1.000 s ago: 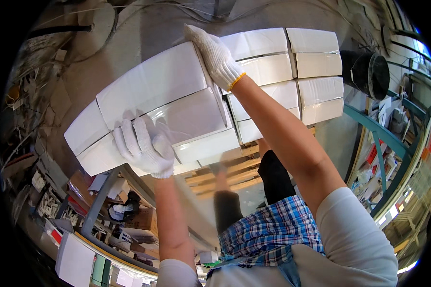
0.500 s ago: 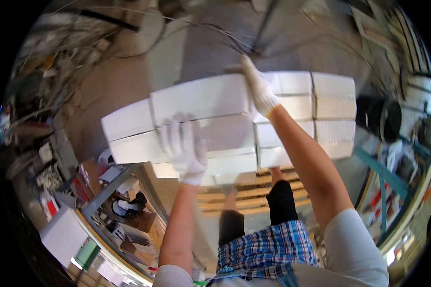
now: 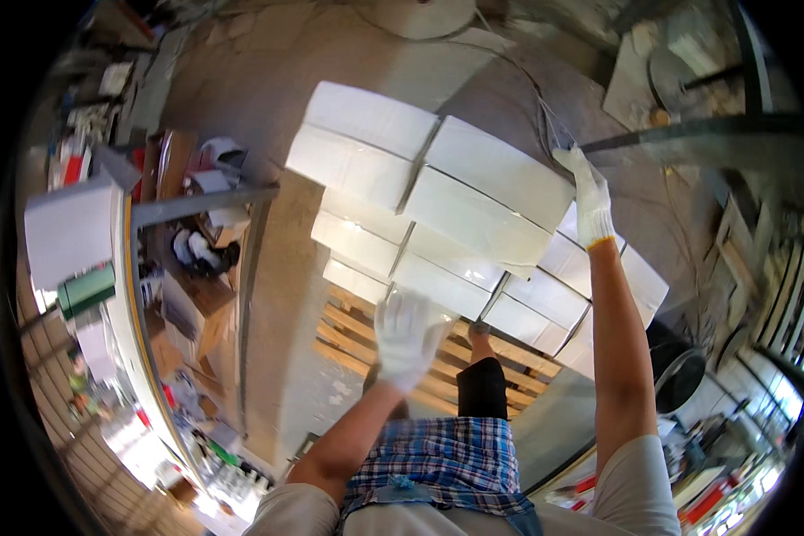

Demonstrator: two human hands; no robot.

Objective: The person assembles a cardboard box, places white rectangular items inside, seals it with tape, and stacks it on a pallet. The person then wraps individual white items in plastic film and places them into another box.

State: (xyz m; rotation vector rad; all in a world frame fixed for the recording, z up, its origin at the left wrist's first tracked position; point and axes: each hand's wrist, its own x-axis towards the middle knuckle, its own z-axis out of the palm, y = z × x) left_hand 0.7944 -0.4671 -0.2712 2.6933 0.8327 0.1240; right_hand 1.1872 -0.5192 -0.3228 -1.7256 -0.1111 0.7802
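Observation:
White cardboard boxes [image 3: 491, 214] stand stacked in several layers on a wooden pallet [image 3: 348, 338] in front of me. Both my hands wear white knitted gloves. My left hand [image 3: 406, 338] is low at the near side of the stack, fingers stretched out and slightly blurred, holding nothing I can see. Whether it touches a box I cannot tell. My right hand [image 3: 588, 198] is raised at the far right end of the upper boxes, its fingers extended along that end. Its palm side is hidden, so contact with the box is unclear.
A workbench [image 3: 143, 357] with shelves of cartons runs along the left. A metal post [image 3: 706, 129] juts in at the upper right. A dark round bin [image 3: 679, 380] stands right of the stack. Cables [image 3: 518, 67] lie on the floor beyond.
The view has swung, so the stack appears turned. My left hand has come off the front of the upper boxes to lower down; my right hand has shifted from a box's top to the right end.

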